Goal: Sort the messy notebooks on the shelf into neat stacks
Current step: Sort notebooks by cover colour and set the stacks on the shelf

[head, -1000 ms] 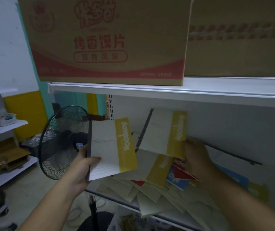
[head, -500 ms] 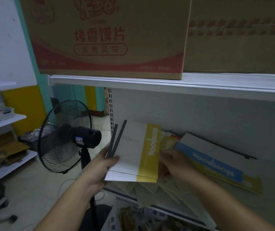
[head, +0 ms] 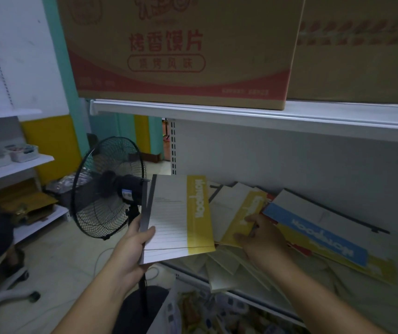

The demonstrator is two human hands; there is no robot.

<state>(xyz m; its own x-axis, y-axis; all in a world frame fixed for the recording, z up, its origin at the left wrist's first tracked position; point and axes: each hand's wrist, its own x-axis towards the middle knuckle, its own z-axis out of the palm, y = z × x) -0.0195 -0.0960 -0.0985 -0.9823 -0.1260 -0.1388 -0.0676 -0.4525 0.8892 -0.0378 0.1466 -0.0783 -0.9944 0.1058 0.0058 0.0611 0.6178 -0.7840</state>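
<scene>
My left hand (head: 133, 247) grips a small stack of white notebooks with yellow bands (head: 176, 218) by its lower left corner, held up in front of the shelf's left end. My right hand (head: 260, 237) pinches the lower end of another yellow-banded notebook (head: 239, 213) that lies tilted in the pile on the shelf. To the right a blue-banded notebook (head: 323, 227) rests on top of a yellow one. Several pale notebooks (head: 227, 266) lie scattered underneath, overhanging the shelf's front edge (head: 193, 276).
A black standing fan (head: 106, 186) is just left of the shelf, close to my left hand. Two big cardboard boxes (head: 181, 51) sit on the upper shelf (head: 241, 114). White shelving (head: 12, 165) and a wheeled chair base (head: 7, 297) are at the left.
The notebook my right hand held was added to the stack in my left hand. My right hand then moved right to another yellow-banded notebook in the pile. The stack rose a little.
</scene>
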